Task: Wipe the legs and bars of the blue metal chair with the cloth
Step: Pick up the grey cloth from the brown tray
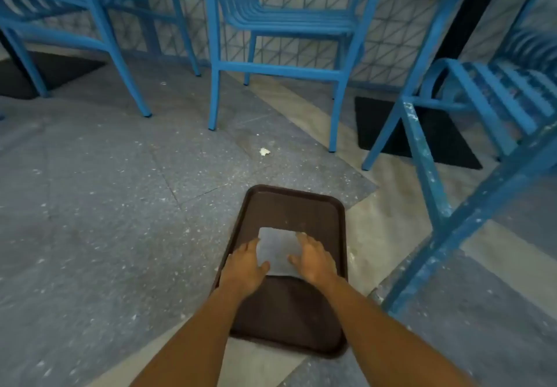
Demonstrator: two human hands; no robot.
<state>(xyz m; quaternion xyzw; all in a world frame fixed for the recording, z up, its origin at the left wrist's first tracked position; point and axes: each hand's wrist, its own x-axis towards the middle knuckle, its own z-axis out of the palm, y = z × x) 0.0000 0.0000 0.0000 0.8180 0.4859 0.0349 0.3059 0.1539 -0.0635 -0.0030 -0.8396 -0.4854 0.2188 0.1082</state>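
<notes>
A pale grey folded cloth (278, 249) lies flat on a dark brown tray (289, 205) on the floor. My left hand (247, 263) rests on the cloth's left edge, my right hand (313, 261) on its right edge, fingers spread and flat. Neither hand has lifted it. A blue metal chair (434, 175) with chipped paint on its leg and bars stands close at the right. Another blue chair (280, 67) stands straight ahead by the wall.
A third blue chair (99, 40) stands at the far left. Black table bases (422, 133) sit on the speckled grey floor at right and far left. A scrap of paper (264, 151) lies between the tray and the middle chair.
</notes>
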